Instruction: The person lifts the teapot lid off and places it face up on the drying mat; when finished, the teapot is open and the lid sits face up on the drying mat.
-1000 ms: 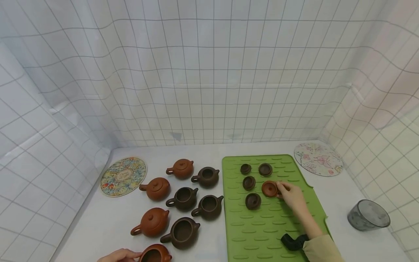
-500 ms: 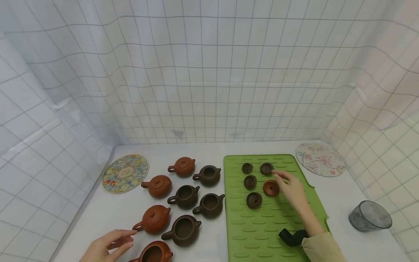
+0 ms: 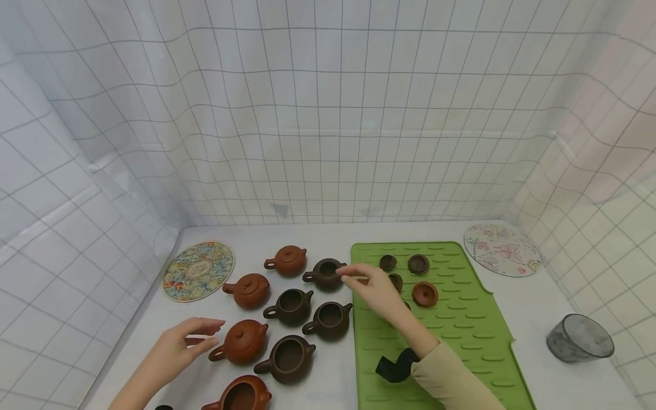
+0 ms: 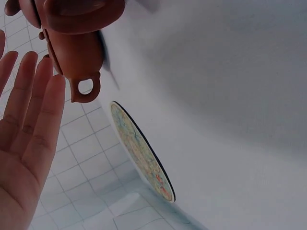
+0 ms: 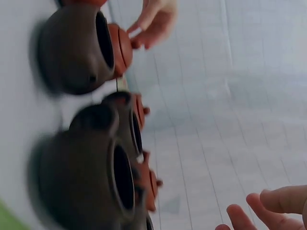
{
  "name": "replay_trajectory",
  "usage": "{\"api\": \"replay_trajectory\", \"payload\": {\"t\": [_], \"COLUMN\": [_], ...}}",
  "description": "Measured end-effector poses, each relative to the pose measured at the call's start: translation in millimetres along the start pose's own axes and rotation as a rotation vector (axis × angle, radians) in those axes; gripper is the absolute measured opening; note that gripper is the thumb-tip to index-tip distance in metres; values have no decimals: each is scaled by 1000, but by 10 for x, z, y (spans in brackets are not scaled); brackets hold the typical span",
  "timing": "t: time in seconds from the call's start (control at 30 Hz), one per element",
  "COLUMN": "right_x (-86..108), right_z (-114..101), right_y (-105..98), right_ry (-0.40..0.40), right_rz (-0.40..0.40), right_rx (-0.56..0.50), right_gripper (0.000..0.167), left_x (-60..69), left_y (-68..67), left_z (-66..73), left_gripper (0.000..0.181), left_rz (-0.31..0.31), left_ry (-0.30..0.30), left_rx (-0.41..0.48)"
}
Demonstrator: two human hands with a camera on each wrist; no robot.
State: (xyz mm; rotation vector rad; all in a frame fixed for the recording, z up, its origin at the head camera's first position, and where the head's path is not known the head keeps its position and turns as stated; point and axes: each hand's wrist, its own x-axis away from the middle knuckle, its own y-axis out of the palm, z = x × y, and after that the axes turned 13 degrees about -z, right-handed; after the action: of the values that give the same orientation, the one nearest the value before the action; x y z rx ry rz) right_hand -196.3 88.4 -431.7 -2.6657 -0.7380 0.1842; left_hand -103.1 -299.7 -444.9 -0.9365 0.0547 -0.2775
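Teapots (image 3: 288, 373) on the white table (image 3: 330, 373), none gripped.
The nearest orange teapot (image 3: 240, 396) is cut off below. The left hand (image 3: 178, 346), fingers and thumb parted, is held just beside a lidded teapot (image 3: 243, 343) at its three o'clock. The right hand (image 3: 375, 291), likewise parted, is extended over the green mat (image 3: 463, 347); a dark teapot (image 3: 324, 279) lies at its ten o'clock, contact unclear. Two dark lids (image 3: 397, 281) are partly hidden beneath it.

Narrow gaps between dark teapots (image 3: 287, 363), free table (image 3: 323, 237) behind
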Motion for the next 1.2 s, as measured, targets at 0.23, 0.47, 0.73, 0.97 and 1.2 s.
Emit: {"api": "replay_trajectory", "payload": {"t": [0.23,0.47,0.73,0.97,1.2], "right_x": [-267,-469,-675,-711,-701], "right_z": [-177,-327,-450,-525,-550], "right_y": [518,927,1279,1493,1597], "right_ry": [-84,-77,-38,-3,-26], "right_rz": [-191,-325,-420,-451,-447], "right_rx": [25,92,202,323,491], "right_gripper": [21,18,19,14,19], "left_x": [-48,-42,-51,-66,-63], "left_y": [33,59,57,90,108], "left_z": [-73,-133,-174,-165,-143], "left_gripper": [48,42,39,32,31], "left_rz": [-217,-255,-265,-230,-226], "left_ry": [-117,-55,-40,-61,-122], "left_rx": [149,172,172,149,137]}}
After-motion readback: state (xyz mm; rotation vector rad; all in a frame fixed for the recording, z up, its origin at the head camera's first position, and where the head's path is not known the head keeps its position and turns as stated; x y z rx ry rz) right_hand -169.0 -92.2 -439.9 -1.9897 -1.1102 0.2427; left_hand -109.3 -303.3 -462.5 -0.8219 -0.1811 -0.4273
